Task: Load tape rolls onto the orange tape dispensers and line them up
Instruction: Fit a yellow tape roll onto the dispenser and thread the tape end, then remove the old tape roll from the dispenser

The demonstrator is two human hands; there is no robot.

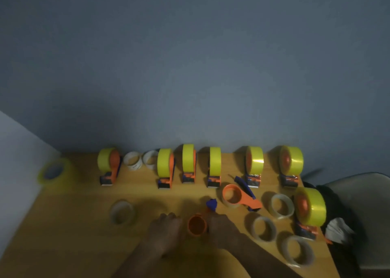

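Both forearms reached in from the near edge of the bench point(63, 225), converging on an orange dispenser point(197, 225) near the middle of that edge. The left hand point(166, 228), fingers curled, gripped its left side; the right hand point(219, 227) clasped its right side. The dispenser's round hub faced upward, its blue handle point(211, 205) pointing toward the far edge. Six loaded dispensers point(215, 168) stood in a row along the far edge, cutters toward the near edge. An unloaded dispenser point(238, 196) lay flat nearby, with clear tape rolls point(281, 206) toward the right edge.
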